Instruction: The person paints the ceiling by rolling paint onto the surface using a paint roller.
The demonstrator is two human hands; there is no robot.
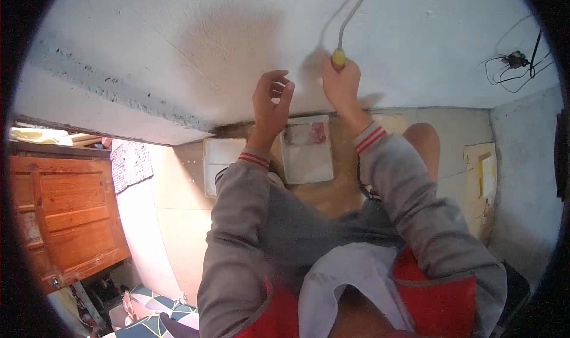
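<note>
One yellow-handled tool [338, 57] clenched in right grip [343, 84], before wall [404, 41], grey rod [341, 35] running up out of view. Left grip [272, 103] released, loosely curled, near wall. Below both: white tray [309, 166], reddish patch [319, 133] at far right; second tray [222, 160] to left, partly behind left sleeve [237, 213].

L arm [234, 219] extended fwd, R arm [409, 189] fwd too & angled inward. L hand [272, 103] up, half-open, fingers [273, 75] loosely curled twd thumb [288, 90]. R hand [342, 87] closed in a firm grip, slightly farther fwd; hands apart, side by side.
</note>
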